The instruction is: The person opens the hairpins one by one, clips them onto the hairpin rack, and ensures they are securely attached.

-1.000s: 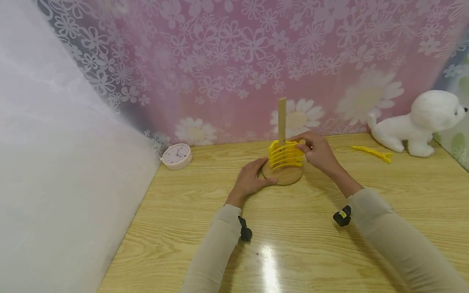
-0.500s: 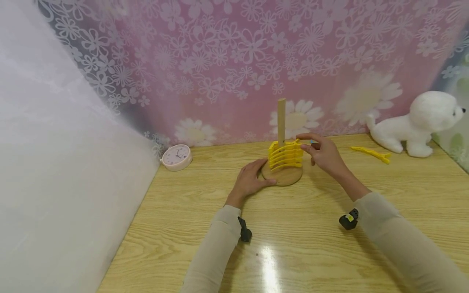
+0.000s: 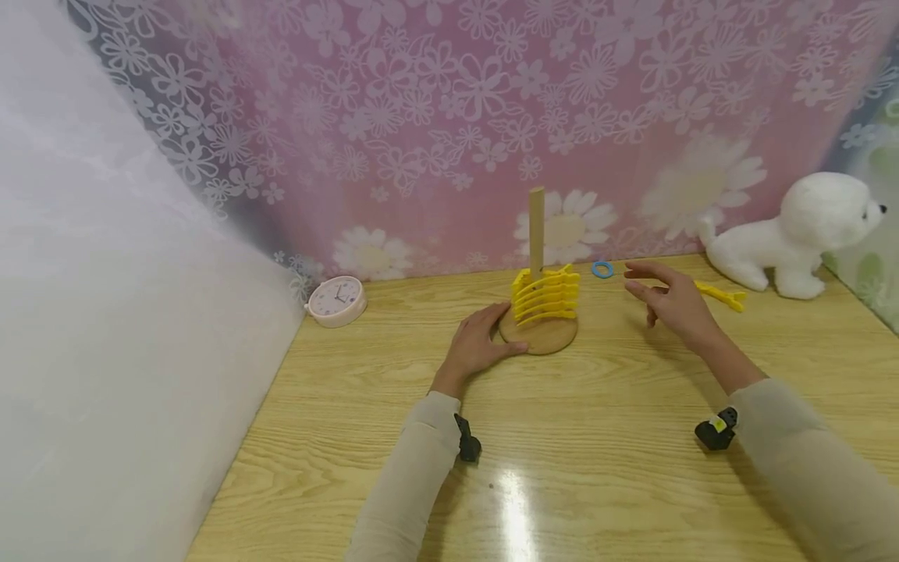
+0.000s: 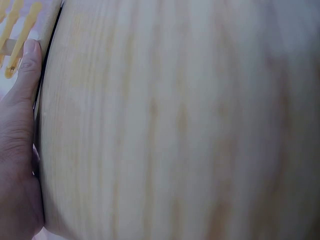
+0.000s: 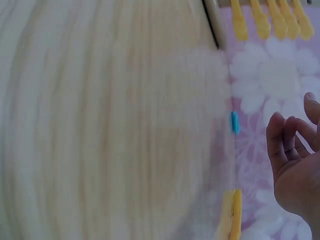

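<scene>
A wooden stand with a round base [image 3: 544,337] and an upright post [image 3: 537,226] stands near the wall. My left hand [image 3: 477,343] grips the left edge of the base, its thumb at the front. Several slim yellow plastic pieces [image 3: 546,297], shaped like long hair clips, are stacked one above another around the post. How they attach is too small to tell. My right hand [image 3: 670,304] hovers right of the stand, fingers loosely bent, holding nothing. Just beyond it another yellow piece [image 3: 723,296] lies on the table, partly hidden by the hand. The right wrist view shows that piece [image 5: 235,215] too.
A blue ring [image 3: 602,269] lies by the wall, between the stand and my right hand. A pink round clock [image 3: 338,301] is at the back left, a white plush dog [image 3: 787,242] at the back right. The wooden table [image 3: 583,453] ends at the flowered backdrop.
My right hand has let go of the top yellow piece on the stand and moved right, its fingers empty. The blue ring has come into view. My left hand has stayed on the base.
</scene>
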### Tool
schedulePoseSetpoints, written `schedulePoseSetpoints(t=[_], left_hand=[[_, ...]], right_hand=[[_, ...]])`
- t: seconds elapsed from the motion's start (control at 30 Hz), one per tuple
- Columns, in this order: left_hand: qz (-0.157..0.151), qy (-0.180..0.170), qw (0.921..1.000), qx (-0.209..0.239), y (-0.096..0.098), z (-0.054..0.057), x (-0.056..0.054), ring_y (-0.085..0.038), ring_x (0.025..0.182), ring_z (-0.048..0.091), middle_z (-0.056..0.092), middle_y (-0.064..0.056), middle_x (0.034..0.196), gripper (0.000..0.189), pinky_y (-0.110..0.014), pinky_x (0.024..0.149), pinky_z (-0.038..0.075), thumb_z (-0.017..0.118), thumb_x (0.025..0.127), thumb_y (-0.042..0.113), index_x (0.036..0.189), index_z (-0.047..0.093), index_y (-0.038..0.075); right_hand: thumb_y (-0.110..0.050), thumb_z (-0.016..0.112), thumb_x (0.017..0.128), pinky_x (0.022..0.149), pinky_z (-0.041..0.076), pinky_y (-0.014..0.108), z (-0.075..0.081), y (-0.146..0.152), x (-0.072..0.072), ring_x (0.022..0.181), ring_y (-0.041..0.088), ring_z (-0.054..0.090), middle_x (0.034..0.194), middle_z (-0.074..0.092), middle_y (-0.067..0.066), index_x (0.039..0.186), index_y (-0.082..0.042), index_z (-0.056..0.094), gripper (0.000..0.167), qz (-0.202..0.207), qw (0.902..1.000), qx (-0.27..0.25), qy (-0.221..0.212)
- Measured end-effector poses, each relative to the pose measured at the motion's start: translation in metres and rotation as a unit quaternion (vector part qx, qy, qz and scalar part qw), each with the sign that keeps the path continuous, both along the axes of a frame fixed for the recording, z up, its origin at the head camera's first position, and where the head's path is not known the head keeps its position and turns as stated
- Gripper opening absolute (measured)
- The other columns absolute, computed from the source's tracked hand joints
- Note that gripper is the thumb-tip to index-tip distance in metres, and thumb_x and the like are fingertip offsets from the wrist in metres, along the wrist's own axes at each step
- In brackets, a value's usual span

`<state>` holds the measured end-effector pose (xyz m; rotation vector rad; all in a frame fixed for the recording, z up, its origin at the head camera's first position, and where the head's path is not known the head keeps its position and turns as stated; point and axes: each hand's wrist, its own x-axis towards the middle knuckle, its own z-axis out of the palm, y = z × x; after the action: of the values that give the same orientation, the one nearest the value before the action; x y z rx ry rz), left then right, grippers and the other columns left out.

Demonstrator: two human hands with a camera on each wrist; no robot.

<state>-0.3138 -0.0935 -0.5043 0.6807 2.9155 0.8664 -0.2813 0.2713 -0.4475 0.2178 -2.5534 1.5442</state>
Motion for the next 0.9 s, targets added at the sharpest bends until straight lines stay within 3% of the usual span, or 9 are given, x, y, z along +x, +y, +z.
schedulePoseSetpoints(t=[0.13, 0.33, 0.43, 0.6, 0.77, 0.9], left_hand=[[-0.002, 0.001, 1.0, 0.0, -0.001, 0.0, 0.0, -0.016, 0.155, 0.03, 0.035, 0.006, 0.168, 0.096, -0.041, 0.129, 0.017, 0.068, 0.087, 0.074, 0.165, 0.031, 0.032], [-0.002, 0.004, 1.0, 0.003, -0.002, -0.001, 0.0, -0.018, 0.154, 0.031, 0.036, 0.004, 0.167, 0.096, -0.043, 0.129, 0.018, 0.069, 0.087, 0.073, 0.165, 0.032, 0.031], [-0.002, 0.002, 1.0, 0.003, -0.002, -0.001, 0.0, -0.019, 0.155, 0.031, 0.036, 0.004, 0.167, 0.096, -0.044, 0.129, 0.018, 0.069, 0.087, 0.073, 0.165, 0.032, 0.032], [-0.004, -0.002, 1.0, 0.004, -0.001, -0.001, -0.001, -0.018, 0.155, 0.03, 0.034, 0.005, 0.168, 0.097, -0.042, 0.129, 0.016, 0.068, 0.087, 0.075, 0.165, 0.031, 0.032], [-0.002, 0.0, 1.0, 0.002, -0.001, -0.002, -0.002, -0.017, 0.155, 0.03, 0.034, 0.007, 0.168, 0.097, -0.041, 0.129, 0.017, 0.067, 0.086, 0.076, 0.165, 0.03, 0.033], [-0.001, -0.002, 1.0, 0.003, 0.0, -0.001, 0.0, -0.018, 0.155, 0.03, 0.035, 0.006, 0.168, 0.096, -0.042, 0.129, 0.017, 0.068, 0.087, 0.074, 0.165, 0.031, 0.033]], right_hand=[[-0.035, 0.06, 0.107, 0.052, 0.053, 0.034, -0.009, 0.022, 0.001, 0.053, 0.023, 0.055, 0.142, 0.057, 0.008, 0.157, -0.013, 0.047, 0.056, -0.021, 0.9997, 0.003, -0.011], [-0.038, 0.064, 0.104, 0.052, 0.054, 0.032, -0.019, 0.054, 0.002, 0.054, 0.018, 0.055, 0.123, 0.06, -0.023, 0.156, -0.01, 0.048, 0.061, -0.048, 0.9982, -0.007, -0.035], [-0.04, 0.065, 0.103, 0.052, 0.056, 0.032, -0.021, 0.069, 0.004, 0.056, 0.016, 0.056, 0.118, 0.057, -0.028, 0.157, -0.009, 0.045, 0.065, -0.062, 0.9964, -0.013, -0.056], [-0.04, 0.067, 0.102, 0.051, 0.056, 0.032, -0.023, 0.09, 0.007, 0.055, 0.017, 0.058, 0.113, 0.055, -0.028, 0.158, -0.006, 0.042, 0.07, -0.084, 0.9943, 0.005, -0.065], [-0.043, 0.071, 0.099, 0.05, 0.054, 0.031, -0.026, 0.107, 0.008, 0.051, 0.017, 0.06, 0.087, 0.06, -0.017, 0.154, -0.017, 0.051, 0.064, -0.112, 0.9909, 0.018, -0.073], [-0.05, 0.072, 0.096, 0.048, 0.053, 0.031, -0.029, 0.12, 0.008, 0.048, 0.017, 0.059, 0.073, 0.062, -0.02, 0.156, -0.02, 0.049, 0.072, -0.136, 0.9854, 0.032, -0.097]])
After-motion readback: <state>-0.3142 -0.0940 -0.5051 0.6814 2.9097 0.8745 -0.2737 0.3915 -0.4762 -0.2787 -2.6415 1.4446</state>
